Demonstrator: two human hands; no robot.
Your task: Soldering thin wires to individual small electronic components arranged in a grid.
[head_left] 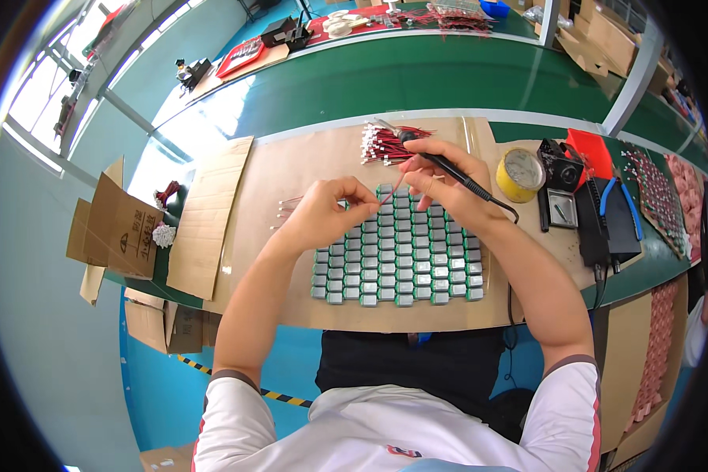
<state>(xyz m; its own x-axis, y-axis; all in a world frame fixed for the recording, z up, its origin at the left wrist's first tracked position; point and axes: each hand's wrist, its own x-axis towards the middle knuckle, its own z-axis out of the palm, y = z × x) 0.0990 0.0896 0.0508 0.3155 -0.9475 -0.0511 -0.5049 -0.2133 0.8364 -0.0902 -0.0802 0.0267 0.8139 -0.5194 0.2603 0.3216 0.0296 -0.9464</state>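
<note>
My left hand [329, 211] is closed in a pinch on one end of a thin red wire [393, 189]. Across from it, my right hand [458, 193] grips a soldering iron [448, 167], its metal tip pointing up and to the left. Right thumb and fingertips also meet at the wire's other end. Below both hands, small grey blocks with green edges [403, 269] stand in tight staggered rows on brown paper [291, 315]. Just beyond the iron's tip lies a bundle of red wires with white connectors [385, 145]. A few loose wires [287, 206] lie left of my left hand.
To the right are a yellow round tub [519, 175], a black iron stand [560, 164], a red tray [590, 149], a black box [620, 232] and blue-handled pliers [631, 208]. A cardboard sheet [208, 220] and an opened carton [122, 228] are at the left. The iron's cord [513, 212] trails near my right wrist.
</note>
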